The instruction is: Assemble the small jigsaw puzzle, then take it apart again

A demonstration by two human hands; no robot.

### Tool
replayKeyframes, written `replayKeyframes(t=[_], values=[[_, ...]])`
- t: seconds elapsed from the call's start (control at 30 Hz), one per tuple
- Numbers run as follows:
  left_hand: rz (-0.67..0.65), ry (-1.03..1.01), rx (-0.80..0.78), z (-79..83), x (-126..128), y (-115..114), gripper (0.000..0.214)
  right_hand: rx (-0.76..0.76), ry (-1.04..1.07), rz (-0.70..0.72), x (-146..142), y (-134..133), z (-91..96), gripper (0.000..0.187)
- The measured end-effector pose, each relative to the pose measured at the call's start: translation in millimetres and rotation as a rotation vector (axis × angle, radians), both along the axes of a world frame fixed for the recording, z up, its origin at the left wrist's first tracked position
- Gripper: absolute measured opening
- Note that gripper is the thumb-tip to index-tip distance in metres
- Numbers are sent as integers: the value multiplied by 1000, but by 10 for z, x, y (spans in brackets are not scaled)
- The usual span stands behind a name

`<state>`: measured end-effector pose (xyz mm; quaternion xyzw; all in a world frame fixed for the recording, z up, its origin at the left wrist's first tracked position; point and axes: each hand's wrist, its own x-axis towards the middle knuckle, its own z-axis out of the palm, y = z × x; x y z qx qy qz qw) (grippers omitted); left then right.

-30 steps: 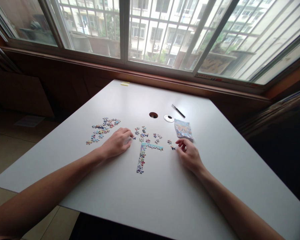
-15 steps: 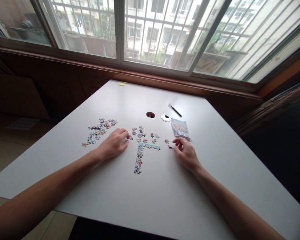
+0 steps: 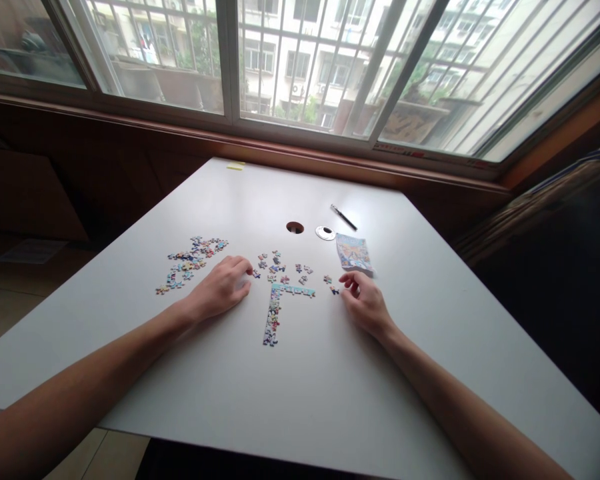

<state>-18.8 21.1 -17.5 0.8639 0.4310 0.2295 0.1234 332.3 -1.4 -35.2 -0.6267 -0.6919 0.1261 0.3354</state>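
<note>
My left hand [image 3: 223, 285] rests on the white table [image 3: 300, 393], its fingers loosely bent and the thumb apart, holding nothing visible. Just beyond its fingertips lie several loose jigsaw pieces [image 3: 276, 261]. Between my hands is a joined L-shaped puzzle section [image 3: 272, 317], with a column running toward me and a light-blue row along the top. My right hand [image 3: 364, 300] is to the right of that row, fingers curled and apart from the thumb. By its fingertips lies a dark puzzle piece [image 3: 335, 291], apparently on the table, with another loose piece [image 3: 327, 279] just behind.
A spread of loose puzzle pieces [image 3: 193, 260] lies left of my left hand. Behind my right hand is a picture sheet [image 3: 354, 253]. Farther back are a pen [image 3: 344, 217], a round cover [image 3: 325, 233], a table hole [image 3: 295, 228] and yellow strips [image 3: 235, 166].
The whole view has shifted slightly, so the table and everything on it appear a little farther left. Both hands keep nearly the same place and pose relative to the puzzle.
</note>
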Motion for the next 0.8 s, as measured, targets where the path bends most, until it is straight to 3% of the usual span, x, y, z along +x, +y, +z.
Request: replayKeyframes(t=[0.8], values=[[9, 0, -10, 4, -1, -7, 17, 2, -14, 1, 28, 10, -40, 21]])
